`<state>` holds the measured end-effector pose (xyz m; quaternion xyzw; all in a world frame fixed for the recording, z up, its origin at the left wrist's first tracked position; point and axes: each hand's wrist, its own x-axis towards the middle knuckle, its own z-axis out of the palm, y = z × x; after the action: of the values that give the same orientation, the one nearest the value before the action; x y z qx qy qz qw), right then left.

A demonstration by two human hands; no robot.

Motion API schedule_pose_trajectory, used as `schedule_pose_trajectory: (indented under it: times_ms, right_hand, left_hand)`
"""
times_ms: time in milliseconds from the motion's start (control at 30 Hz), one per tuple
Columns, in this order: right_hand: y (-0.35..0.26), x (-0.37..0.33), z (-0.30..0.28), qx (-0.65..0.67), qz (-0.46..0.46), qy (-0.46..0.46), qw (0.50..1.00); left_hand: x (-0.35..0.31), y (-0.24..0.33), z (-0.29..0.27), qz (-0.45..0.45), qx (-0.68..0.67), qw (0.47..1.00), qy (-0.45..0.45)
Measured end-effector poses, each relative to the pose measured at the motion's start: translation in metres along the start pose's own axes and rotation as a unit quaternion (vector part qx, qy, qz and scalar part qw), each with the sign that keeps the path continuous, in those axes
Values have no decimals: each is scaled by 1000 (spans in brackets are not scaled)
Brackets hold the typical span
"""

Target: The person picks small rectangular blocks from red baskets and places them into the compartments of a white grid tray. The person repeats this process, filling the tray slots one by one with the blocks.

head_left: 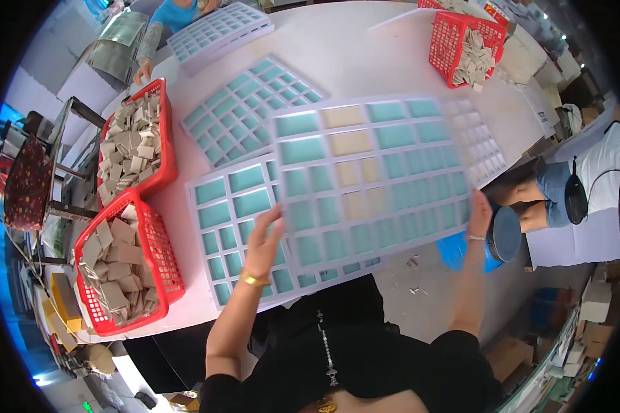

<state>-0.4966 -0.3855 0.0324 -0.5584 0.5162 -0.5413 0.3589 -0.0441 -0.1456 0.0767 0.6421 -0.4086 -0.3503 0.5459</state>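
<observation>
Hands (pixel 260 241) (pixel 481 215), both half-curled, grip one compartment tray (pixel 368 179) by opposite edges; two red baskets (pixel 167 141) (pixel 161 251) stand left.

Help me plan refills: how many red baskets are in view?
3 show clearly: the near-left basket, the basket just beyond it, and the far-right basket. A red edge behind the last, cut off by the picture's rim, may be another.
</observation>
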Motion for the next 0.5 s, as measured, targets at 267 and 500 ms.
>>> schedule_pose_trajectory:
  times_ms: [267, 500]
  right_hand:
    - [0, 169, -142, -433, -144, 190, 869]
    - [50, 112, -51, -399, -147, 66, 903]
  left_hand:
    - [83, 5, 161, 133, 146, 970, -144]
    - [39, 11, 94, 133, 142, 972, -130]
